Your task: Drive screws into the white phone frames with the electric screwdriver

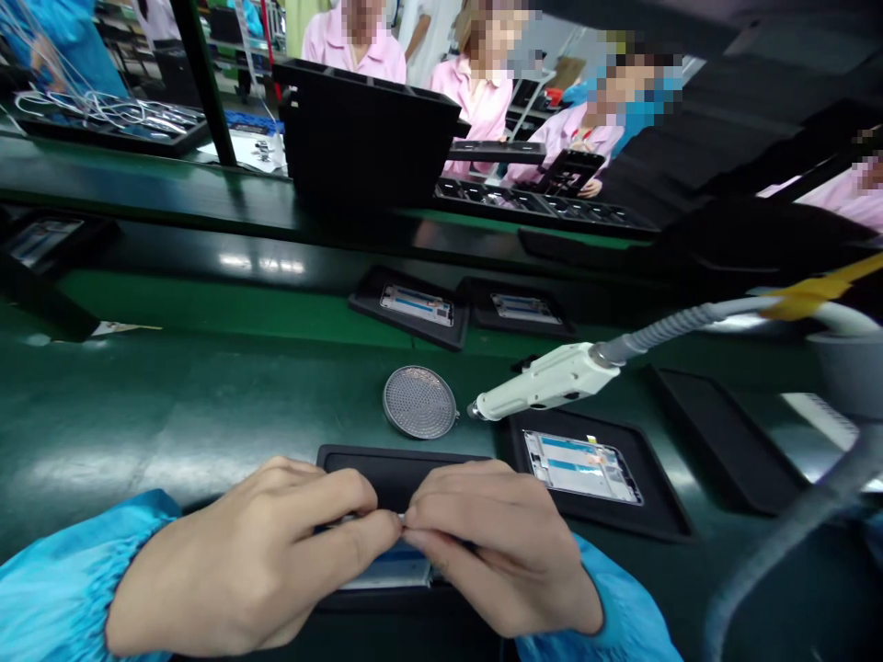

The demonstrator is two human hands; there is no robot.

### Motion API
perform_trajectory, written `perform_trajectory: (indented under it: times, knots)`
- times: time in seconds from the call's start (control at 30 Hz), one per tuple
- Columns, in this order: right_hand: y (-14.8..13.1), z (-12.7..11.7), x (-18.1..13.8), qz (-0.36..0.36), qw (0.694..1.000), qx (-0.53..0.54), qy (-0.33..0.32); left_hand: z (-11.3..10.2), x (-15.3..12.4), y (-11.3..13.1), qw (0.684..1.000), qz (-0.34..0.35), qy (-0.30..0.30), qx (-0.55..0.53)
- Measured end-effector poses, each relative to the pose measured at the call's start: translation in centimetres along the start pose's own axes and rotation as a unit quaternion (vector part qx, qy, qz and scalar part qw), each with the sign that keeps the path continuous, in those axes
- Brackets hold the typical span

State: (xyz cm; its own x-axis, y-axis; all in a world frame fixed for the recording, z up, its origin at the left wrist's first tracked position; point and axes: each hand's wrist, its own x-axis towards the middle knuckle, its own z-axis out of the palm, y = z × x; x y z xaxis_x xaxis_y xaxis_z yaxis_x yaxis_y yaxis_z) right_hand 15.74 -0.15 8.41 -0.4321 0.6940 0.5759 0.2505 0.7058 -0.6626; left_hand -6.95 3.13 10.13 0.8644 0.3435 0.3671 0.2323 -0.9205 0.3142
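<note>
My left hand (255, 552) and my right hand (497, 538) meet fingertip to fingertip, low in the middle of the view. Both are closed in a pinch. Between the fingertips shows a sliver of something pale, too small to name. Just beneath them a phone frame (390, 576) with a silver and blue surface lies in a black tray (386, 460), mostly covered by the hands. A white electric screwdriver (548, 382) hangs from its cable beyond my right hand, tip pointing left. Beside that tip stands a round dish (420, 402) with a grid of small holes.
To the right, another phone frame (583, 467) lies in a black tray (666, 501). Further back are two trayed phone frames (417, 304) (525, 309). A black tray (731, 441) sits far right, near a grey hose (779, 542). Across the bench, people in pink (355, 41) work behind a black box (369, 138).
</note>
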Motion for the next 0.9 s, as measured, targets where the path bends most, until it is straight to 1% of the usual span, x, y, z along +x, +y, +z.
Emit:
perform_trajectory:
  times: [0.23, 0.47, 0.57, 0.7, 0.8, 0.9]
  knots:
    - [-0.19, 0.00, 0.02, 0.008, 1.000, -0.009, 0.006, 0.18, -0.23, -0.06, 1.000, -0.009, -0.009, -0.026]
    - [-0.22, 0.03, 0.02, 0.016, 1.000, -0.006, 0.008, 0.09, -0.15, 0.02, 0.999, -0.020, -0.014, -0.030]
    - [-0.20, 0.09, 0.00, 0.020, 1.000, -0.006, -0.002, 0.08, -0.15, -0.04, 0.999, -0.014, -0.023, -0.039]
    - [-0.16, 0.09, -0.10, 0.028, 0.999, -0.012, 0.008, 0.19, -0.16, -0.18, 0.998, -0.016, -0.022, -0.050]
    - [-0.14, -0.01, -0.21, 0.029, 1.000, -0.006, 0.002, 0.23, -0.15, -0.17, 0.998, -0.018, -0.032, -0.054]
    - [-0.22, -0.10, -0.28, 0.045, 0.999, -0.007, 0.007, 0.18, -0.08, -0.07, 0.997, -0.029, -0.033, -0.071]
